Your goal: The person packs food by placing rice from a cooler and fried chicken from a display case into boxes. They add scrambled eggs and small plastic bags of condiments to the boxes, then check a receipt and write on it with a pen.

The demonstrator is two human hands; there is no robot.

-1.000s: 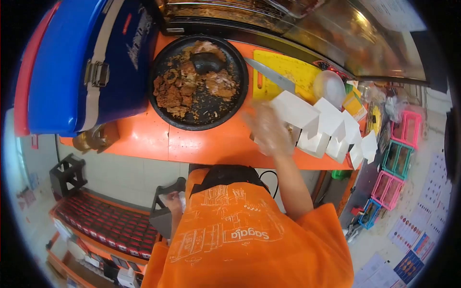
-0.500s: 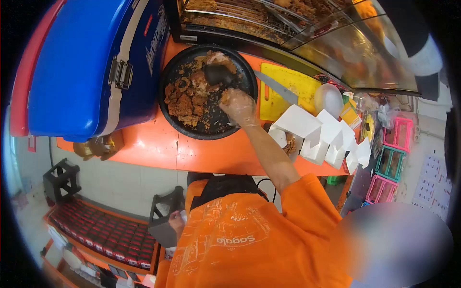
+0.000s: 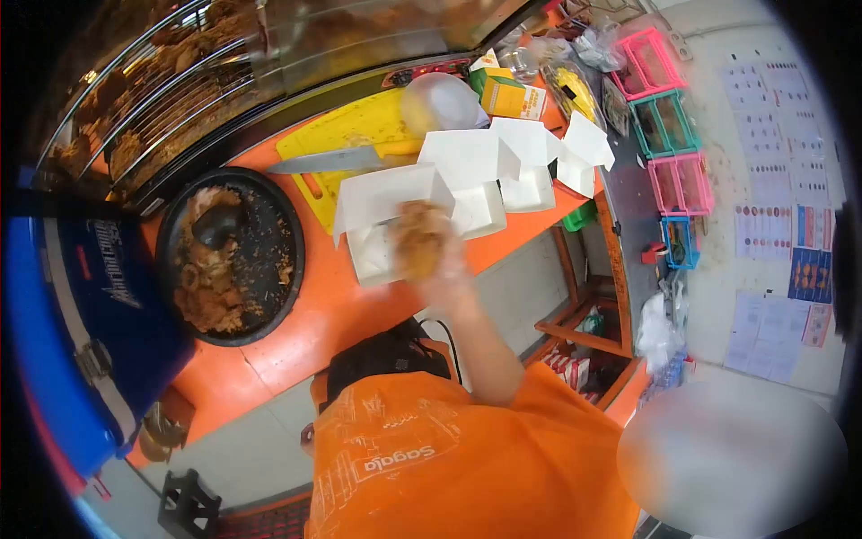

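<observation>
My right hand [image 3: 446,274], blurred by motion and in what looks like a thin clear glove, is closed on a brown piece of fried chicken [image 3: 418,241]. It is over the nearest open white box [image 3: 370,256], covering part of its inside. On the left, a round black pan [image 3: 292,235] holds broken fried chicken [image 3: 211,301], crumbs and a dark round pestle head [image 3: 217,226]. Only a small part of my left hand [image 3: 307,438] shows beside the orange shirt, low down; its fingers are hidden.
Several open white boxes [image 3: 467,162] stand in a row. A knife [image 3: 328,161] lies on a yellow cutting board [image 3: 301,139] behind them, near a white bowl [image 3: 440,101]. A glass display case [image 3: 359,45] borders the back. A blue cooler box [image 3: 108,296] stands left.
My right hand has left the pan and moved right with the fried chicken, over the nearest box. My view has turned right, so the pan and cooler sit further left.
</observation>
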